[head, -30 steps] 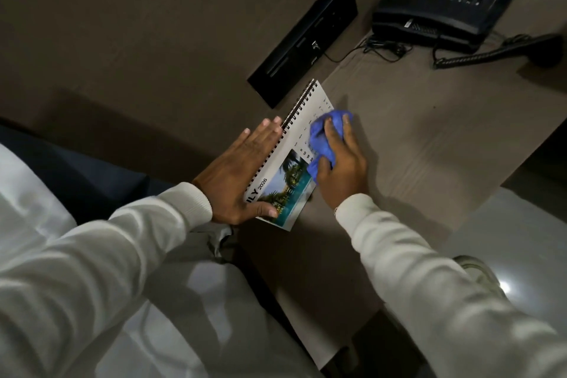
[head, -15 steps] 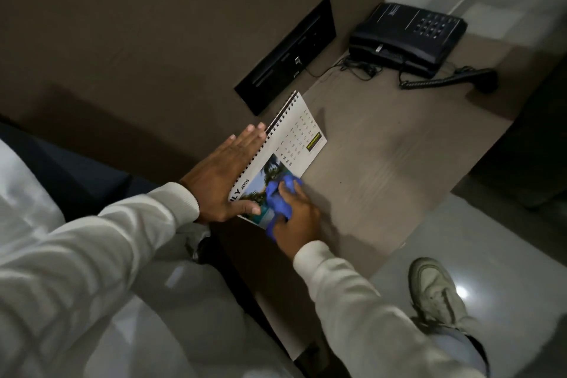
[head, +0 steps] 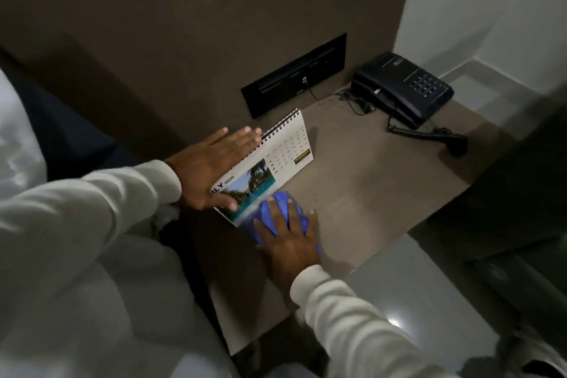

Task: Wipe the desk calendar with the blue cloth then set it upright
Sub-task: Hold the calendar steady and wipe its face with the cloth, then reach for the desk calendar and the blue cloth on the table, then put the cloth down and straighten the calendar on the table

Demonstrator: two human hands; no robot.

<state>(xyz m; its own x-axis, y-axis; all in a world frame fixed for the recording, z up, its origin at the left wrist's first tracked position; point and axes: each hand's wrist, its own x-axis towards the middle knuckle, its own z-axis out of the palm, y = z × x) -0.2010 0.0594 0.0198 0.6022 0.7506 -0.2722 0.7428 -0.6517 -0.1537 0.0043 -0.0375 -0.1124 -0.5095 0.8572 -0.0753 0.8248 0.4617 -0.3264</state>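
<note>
The spiral-bound desk calendar rests on the brown desk beside the dark wall, showing a palm-tree photo and a date grid. My left hand lies flat against its spiral side, thumb over the near corner of the page. My right hand presses the crumpled blue cloth down at the calendar's near lower edge, partly on the photo and partly on the desk. Most of the cloth is hidden under my fingers.
A black telephone sits at the desk's far corner, its handset off the cradle on a coiled cord. A black socket panel is set in the wall behind the calendar. Glossy floor lies to the right of the desk edge.
My right hand has dragged the cloth from the calendar's date grid down across the photo to its near edge. My left hand stays flat on the spiral side.
</note>
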